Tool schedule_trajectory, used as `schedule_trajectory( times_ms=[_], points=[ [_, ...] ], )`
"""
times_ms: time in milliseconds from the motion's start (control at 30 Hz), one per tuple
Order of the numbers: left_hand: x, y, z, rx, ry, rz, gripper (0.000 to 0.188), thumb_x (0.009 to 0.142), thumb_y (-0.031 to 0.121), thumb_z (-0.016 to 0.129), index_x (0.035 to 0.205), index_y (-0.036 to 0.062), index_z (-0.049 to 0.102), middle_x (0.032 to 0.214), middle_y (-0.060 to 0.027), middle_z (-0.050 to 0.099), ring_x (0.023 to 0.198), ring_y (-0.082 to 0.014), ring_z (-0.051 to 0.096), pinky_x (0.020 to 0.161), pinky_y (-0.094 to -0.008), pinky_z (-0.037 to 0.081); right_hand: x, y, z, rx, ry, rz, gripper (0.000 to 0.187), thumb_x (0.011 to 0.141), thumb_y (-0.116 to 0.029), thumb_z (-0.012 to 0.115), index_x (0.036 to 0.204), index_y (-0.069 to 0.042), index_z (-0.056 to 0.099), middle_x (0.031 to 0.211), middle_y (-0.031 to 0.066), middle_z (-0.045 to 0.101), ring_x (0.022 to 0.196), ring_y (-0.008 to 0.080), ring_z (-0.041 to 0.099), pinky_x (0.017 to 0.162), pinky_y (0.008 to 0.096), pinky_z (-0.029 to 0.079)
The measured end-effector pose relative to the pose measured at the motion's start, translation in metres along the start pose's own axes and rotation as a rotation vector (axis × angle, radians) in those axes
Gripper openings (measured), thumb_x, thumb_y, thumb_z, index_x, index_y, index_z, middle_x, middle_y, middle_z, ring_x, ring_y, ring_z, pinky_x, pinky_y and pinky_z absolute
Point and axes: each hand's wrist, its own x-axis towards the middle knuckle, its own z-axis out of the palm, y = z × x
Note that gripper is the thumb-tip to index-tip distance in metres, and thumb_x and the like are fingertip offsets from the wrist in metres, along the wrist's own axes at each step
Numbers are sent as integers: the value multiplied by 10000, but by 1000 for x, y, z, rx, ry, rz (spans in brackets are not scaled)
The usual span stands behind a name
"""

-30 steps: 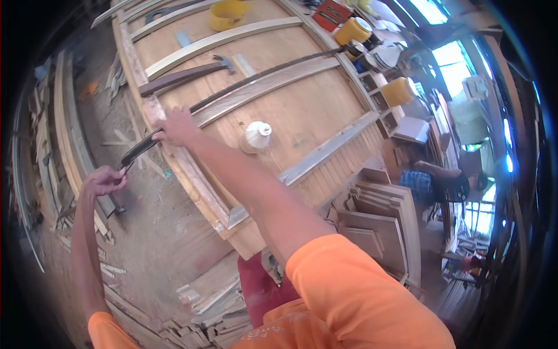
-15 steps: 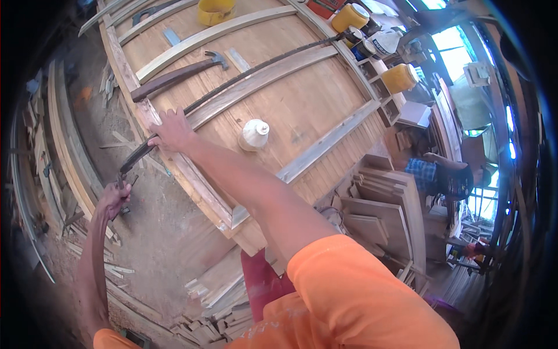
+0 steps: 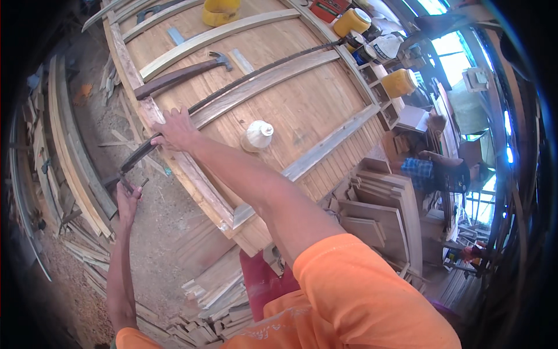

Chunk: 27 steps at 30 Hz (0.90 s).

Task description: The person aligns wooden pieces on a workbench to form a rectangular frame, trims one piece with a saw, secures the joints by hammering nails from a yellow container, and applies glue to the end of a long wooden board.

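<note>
With our left hand (image 3: pixel 128 202), we are pinching the thin rod (image 3: pixel 145 182) of a long, dark clamp (image 3: pixel 139 153); our right hand (image 3: pixel 178 131) is curling over it, forearm (image 3: pixel 250 171) slanting across timber framing (image 3: pixel 199 185). Beyond that hand, the clamp is spanning smooth plywood (image 3: pixel 314 104).

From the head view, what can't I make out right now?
Head view: the stretch of the long dark bar covered by the right hand.
Head view: exactly how the left hand's grip closes at the bar's near end; too small.
Head view: the yellow container's top, cut off by the upper edge.
Head view: part of the frame's lower-right rail, behind the right forearm.
</note>
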Motion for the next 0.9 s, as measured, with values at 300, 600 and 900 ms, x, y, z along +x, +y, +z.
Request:
schedule_trajectory(
  times_ms=[300,600,900],
  points=[
    [-20,38,17,1035,425,329,835,877,-24,665,1576,-175,234,1570,-401,383,1442,-507,467,1196,-513,420,3,-1,-8,-78,4,-66,509,998,-659,560,1344,-312,696,1152,153,693,1082,352,668,932,586,444],
    [-7,78,-8,851,140,39,723,841,-56,596,1483,-210,304,1137,-420,636,1015,-549,691,872,-581,584,-1,-2,-2,-111,151,-138,444,1015,-613,560,1272,-279,699,1088,105,668,1000,334,658,861,562,439],
    [56,79,-74,940,-239,277,387,700,269,699,858,-84,681,792,-325,659,700,-429,671,669,-526,520,3,2,9,-52,66,-47,522,941,-652,625,1347,-332,696,1128,168,662,1026,361,674,857,557,482]
  ],
)
